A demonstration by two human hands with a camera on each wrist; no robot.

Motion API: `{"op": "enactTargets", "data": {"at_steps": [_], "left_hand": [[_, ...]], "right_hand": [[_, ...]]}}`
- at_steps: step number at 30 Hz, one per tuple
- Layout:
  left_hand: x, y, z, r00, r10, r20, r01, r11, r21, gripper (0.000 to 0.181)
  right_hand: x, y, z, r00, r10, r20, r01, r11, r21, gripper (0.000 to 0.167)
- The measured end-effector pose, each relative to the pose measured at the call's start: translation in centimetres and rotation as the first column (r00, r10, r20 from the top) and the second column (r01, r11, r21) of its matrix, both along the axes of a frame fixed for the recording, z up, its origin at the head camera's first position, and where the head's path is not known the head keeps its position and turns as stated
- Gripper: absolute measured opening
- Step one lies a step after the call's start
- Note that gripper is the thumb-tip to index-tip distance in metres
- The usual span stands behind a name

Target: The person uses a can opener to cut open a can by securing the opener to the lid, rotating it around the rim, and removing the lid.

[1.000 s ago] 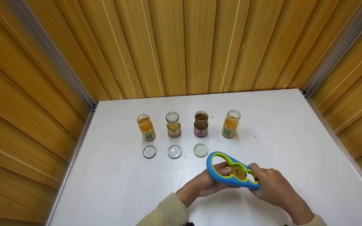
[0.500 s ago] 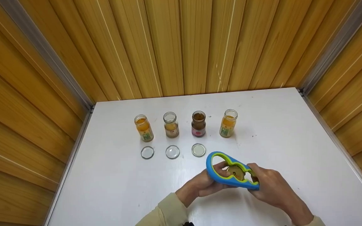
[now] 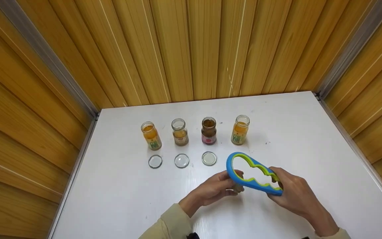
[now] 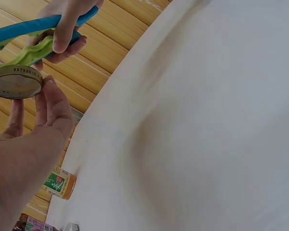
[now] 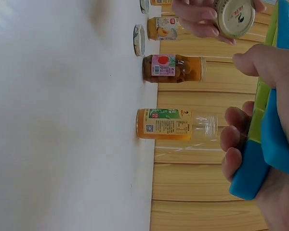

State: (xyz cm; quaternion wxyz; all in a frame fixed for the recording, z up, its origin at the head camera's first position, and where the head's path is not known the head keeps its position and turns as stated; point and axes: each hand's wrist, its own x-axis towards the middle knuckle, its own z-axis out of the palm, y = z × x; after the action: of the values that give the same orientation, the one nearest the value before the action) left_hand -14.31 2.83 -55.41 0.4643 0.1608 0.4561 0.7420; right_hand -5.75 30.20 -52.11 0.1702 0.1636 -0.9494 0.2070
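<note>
My left hand [image 3: 211,188] pinches a round metal jar lid [image 4: 17,84] by its rim, above the table. In the right wrist view the printed gold top of that lid shows. A blue and lime-green jar opener [image 3: 259,187] is gripped at its handle end by my right hand [image 3: 295,192]. Its scalloped opening has no lid in it, and its wide end overlaps the left fingertips in the head view. Behind the hands stands an uncapped jar with orange contents [image 3: 240,132], the nearest of the row.
Three more uncapped jars stand to its left: a dark one with a pink label [image 3: 209,135], a pale one [image 3: 180,136] and an orange one [image 3: 152,137]. Three lids [image 3: 209,158] lie in front of them on the white table [image 3: 118,186]. Wood-panelled walls [image 3: 177,49] enclose the table.
The lid was inside the opener's scalloped gap and is now out of it, in my left fingers. The opener has shifted right and slightly up with the right hand.
</note>
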Motion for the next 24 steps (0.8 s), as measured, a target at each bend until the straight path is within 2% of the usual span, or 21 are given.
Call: {"op": "enactTargets", "data": {"at_steps": [4, 11, 18, 20, 24], "left_hand": [[-0.4, -0.6, 0.1, 0.999, 0.017, -0.051, -0.018, 0.999, -0.029, 0.037], [-1.3, -1.3, 0.9, 0.987, 0.080, -0.141, -0.099, 0.987, -0.129, 0.043], [-2.1, -0.9, 2.5, 0.967, 0.102, -0.235, -0.158, 0.959, -0.235, 0.041], [-2.2, -0.8, 2.9, 0.961, 0.114, -0.253, -0.177, 0.953, -0.246, 0.039], [-2.7, -0.3, 3.7, 0.940, 0.156, -0.304, -0.232, 0.944, -0.235, 0.036]], "right_hand": [[-0.1, 0.9, 0.0, 0.999, -0.027, -0.036, 0.027, 1.000, -0.010, 0.070], [-0.2, 2.7, 0.1, 0.995, -0.079, -0.069, 0.076, 0.996, -0.044, 0.073], [-0.2, 4.3, 0.3, 0.984, -0.173, -0.042, 0.167, 0.980, -0.112, 0.077], [-0.3, 4.6, 0.4, 0.978, -0.207, -0.017, 0.203, 0.971, -0.129, 0.080], [-0.5, 5.2, 0.7, 0.957, -0.286, 0.057, 0.291, 0.942, -0.167, 0.081]]}}
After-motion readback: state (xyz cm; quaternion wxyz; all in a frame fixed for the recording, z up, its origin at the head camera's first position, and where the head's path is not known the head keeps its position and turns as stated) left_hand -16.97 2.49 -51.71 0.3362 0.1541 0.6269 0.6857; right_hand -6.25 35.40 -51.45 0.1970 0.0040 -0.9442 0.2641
